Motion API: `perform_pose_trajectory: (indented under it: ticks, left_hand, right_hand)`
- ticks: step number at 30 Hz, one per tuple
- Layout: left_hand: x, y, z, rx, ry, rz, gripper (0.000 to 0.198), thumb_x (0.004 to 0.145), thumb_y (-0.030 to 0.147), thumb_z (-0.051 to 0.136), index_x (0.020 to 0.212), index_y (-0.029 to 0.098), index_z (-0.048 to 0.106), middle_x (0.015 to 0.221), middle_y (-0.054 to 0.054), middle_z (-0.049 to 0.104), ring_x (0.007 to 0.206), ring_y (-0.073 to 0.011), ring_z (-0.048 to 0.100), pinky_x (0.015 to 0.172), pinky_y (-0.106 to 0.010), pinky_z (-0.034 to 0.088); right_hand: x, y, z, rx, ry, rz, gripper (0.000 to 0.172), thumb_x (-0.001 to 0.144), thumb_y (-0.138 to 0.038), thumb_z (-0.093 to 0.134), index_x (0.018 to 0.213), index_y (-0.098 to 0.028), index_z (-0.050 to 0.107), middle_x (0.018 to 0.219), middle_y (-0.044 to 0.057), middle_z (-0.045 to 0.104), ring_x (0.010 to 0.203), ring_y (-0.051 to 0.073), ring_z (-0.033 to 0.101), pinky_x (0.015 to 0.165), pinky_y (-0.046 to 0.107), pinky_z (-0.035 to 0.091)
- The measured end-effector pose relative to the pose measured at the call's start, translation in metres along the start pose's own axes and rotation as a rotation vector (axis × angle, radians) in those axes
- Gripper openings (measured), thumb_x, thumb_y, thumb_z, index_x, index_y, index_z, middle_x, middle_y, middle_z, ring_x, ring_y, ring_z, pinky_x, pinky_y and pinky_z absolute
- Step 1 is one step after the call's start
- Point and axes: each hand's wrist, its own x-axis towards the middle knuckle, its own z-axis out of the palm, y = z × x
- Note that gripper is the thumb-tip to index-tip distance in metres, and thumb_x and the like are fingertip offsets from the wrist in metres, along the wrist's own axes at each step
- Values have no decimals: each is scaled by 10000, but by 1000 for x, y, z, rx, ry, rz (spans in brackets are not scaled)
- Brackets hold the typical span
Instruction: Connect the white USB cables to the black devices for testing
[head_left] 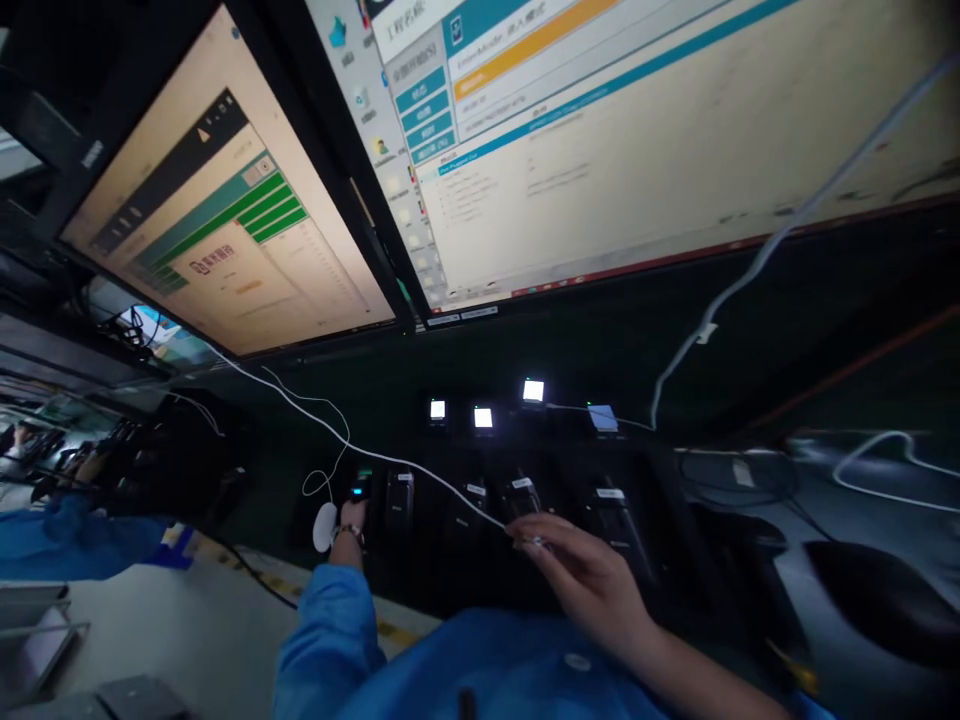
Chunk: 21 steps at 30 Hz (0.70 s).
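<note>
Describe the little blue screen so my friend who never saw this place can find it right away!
Look for the big monitor with the orange bar on its display. Just below it sits a row of four little lit screens. The one you want is the little blue screen at the right end of the row, because the other three glow white.

View: one head-worn camera, looking forward and down from above the person's blue sleeve (322, 650).
Facing: far, toward two monitors (225, 180), the frame rolled.
Nearness: close above the right hand (592, 590) and the bench (202, 630).
</note>
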Motion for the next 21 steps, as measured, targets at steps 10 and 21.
perform_pose_trajectory:
  ticks: [10, 21]
  left_hand:
    - [-90, 39, -32, 287, -262, 292, 275, 745, 423, 675, 808, 156, 654, 636, -48, 697, 631, -199, 647, 596, -277, 437]
    - [-110, 55, -24, 319, -218, 338, 299, 771, 468, 596, 746, 171, 615, 637, -60, 683, 612, -193, 626, 579, -280, 418]
  right_hand:
    - [4, 3, -17, -84, -49, -73, 179, 850, -325, 600, 949, -268, 738, 911, 41, 762, 840, 206, 720, 788, 368, 623]
    - [1, 12, -15, -90, -45, -97, 193, 850, -338, 601, 966, -273, 741, 924, 46, 759, 856, 207, 718, 808, 371, 618]
